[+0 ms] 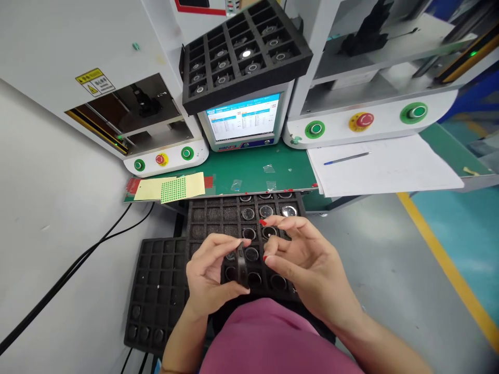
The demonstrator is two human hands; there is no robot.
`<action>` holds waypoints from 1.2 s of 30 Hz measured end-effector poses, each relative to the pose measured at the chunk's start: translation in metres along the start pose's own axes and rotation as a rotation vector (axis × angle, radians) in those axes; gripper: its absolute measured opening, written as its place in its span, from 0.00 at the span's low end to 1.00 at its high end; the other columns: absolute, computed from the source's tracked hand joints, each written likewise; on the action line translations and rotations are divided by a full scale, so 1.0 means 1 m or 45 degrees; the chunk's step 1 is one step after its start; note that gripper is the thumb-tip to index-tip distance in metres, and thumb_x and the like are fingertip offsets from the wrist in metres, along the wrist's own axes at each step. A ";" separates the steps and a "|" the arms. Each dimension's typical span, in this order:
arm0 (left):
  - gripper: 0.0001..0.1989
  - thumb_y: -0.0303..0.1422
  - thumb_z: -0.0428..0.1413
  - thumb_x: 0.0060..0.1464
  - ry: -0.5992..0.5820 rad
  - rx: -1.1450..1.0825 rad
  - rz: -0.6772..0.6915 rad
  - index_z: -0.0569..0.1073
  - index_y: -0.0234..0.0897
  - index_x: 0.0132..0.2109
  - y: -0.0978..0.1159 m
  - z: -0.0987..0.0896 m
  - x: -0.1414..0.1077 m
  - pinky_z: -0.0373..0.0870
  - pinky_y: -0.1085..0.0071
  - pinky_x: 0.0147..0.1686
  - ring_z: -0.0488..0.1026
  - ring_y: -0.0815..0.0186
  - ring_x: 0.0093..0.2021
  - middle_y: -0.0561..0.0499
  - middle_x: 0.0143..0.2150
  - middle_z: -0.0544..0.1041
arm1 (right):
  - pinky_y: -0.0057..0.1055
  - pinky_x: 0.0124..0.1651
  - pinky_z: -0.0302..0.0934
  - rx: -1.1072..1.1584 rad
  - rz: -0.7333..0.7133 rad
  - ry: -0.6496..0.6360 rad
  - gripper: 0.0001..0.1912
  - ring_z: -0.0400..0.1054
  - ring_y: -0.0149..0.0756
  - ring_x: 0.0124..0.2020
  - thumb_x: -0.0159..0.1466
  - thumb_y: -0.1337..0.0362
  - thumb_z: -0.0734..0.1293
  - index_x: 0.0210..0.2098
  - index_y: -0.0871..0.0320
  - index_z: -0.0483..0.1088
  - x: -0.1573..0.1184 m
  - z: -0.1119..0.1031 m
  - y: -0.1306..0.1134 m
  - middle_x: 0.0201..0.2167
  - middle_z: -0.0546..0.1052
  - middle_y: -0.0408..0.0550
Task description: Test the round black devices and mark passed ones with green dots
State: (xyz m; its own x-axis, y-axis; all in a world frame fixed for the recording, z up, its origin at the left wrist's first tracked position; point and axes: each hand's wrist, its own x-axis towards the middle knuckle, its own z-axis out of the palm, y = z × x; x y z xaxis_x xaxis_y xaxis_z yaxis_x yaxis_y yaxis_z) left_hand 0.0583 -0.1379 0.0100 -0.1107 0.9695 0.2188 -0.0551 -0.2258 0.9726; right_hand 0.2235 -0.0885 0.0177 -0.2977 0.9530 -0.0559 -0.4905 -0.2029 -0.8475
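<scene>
Left grip (208, 272): I have it pinching a dark watch-like piece (242, 266) above the foam tray (215, 215).
Right grip (310, 254): released, fingers parted, over the foam tray's right side.

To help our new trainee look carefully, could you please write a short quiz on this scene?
1. Which hand holds the dark part?
2. True or false: the pen lies on the yellow sheet.
3. Fill in: on the machine at the picture's right, a .... button sits between two green buttons.

Key:
1. The left hand.
2. False; it lies on the white paper.
3. Red.
</scene>
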 end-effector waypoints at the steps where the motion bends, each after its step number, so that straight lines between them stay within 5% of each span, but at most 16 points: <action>1: 0.25 0.32 0.69 0.41 -0.005 0.023 0.004 0.79 0.42 0.50 0.000 0.000 0.000 0.73 0.64 0.46 0.76 0.55 0.45 0.44 0.43 0.76 | 0.26 0.25 0.67 0.015 0.025 -0.023 0.17 0.67 0.24 0.25 0.54 0.65 0.75 0.39 0.50 0.66 -0.001 0.001 -0.002 0.45 0.70 0.44; 12: 0.26 0.39 0.68 0.42 -0.063 0.192 0.072 0.77 0.50 0.51 0.001 -0.001 -0.002 0.74 0.60 0.45 0.75 0.56 0.45 0.46 0.44 0.77 | 0.25 0.27 0.68 0.302 0.319 -0.240 0.19 0.65 0.22 0.23 0.54 0.69 0.75 0.42 0.47 0.68 -0.006 0.008 -0.005 0.42 0.73 0.42; 23: 0.30 0.38 0.67 0.45 -0.247 0.227 0.356 0.72 0.43 0.57 -0.007 -0.009 0.004 0.75 0.62 0.47 0.75 0.59 0.47 0.45 0.48 0.76 | 0.19 0.27 0.66 0.370 0.458 -0.243 0.22 0.66 0.19 0.24 0.52 0.74 0.75 0.41 0.50 0.68 -0.008 0.009 -0.011 0.45 0.72 0.43; 36: 0.31 0.37 0.67 0.45 -0.288 0.414 0.469 0.72 0.41 0.57 0.003 -0.017 0.009 0.76 0.61 0.47 0.75 0.59 0.47 0.46 0.46 0.76 | 0.19 0.25 0.64 0.274 0.531 -0.205 0.23 0.67 0.18 0.23 0.52 0.73 0.76 0.41 0.50 0.66 -0.007 0.012 -0.018 0.44 0.71 0.42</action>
State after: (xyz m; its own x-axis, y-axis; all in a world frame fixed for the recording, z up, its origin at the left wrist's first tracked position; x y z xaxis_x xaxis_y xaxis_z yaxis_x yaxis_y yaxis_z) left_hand 0.0400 -0.1313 0.0136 0.1537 0.8362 0.5265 0.2606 -0.5482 0.7947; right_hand 0.2246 -0.0946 0.0402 -0.6189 0.7373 -0.2708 -0.4553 -0.6177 -0.6412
